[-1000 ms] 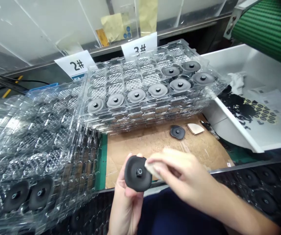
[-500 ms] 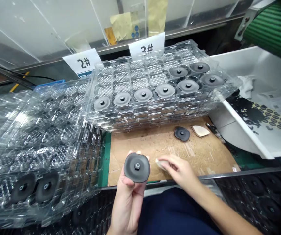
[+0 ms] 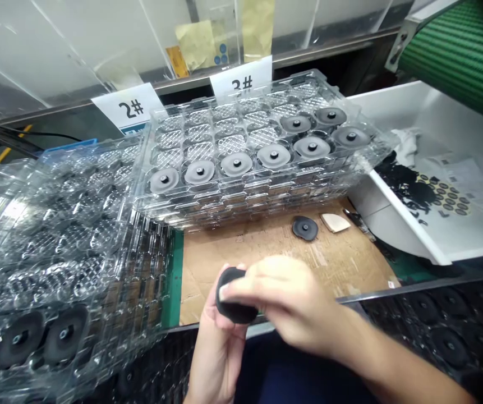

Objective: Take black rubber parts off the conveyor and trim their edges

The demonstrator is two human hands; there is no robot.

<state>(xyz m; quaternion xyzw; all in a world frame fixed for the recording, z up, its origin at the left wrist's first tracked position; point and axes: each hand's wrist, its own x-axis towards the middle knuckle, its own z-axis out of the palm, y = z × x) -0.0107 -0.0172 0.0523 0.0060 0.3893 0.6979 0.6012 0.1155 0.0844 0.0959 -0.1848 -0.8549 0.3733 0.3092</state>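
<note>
My left hand (image 3: 221,342) grips a round-cornered black rubber-like disc (image 3: 236,312), held up over the front edge of the bench. Its centre is covered by my right hand (image 3: 294,300), whose fingers are pressed together against the face of the disc. The small white pad seen in those fingers earlier is mostly hidden now; only a pale spot shows at the fingertip. A similar black disc with a central stud (image 3: 305,228) lies on the cardboard sheet (image 3: 249,247). Beside it rests a cream wedge-shaped pad (image 3: 335,223).
Stacked clear trays (image 3: 262,182) stand behind the cardboard, with several grey discs in the top one. More clear trays (image 3: 77,224) are at the left. A white bin (image 3: 409,207) holds black scraps at the right. A green ribbed hose (image 3: 460,56) hangs above it.
My right hand has moved left from beside the disc onto its face. The disc has tilted in my left hand. The whole view has shifted slightly.
</note>
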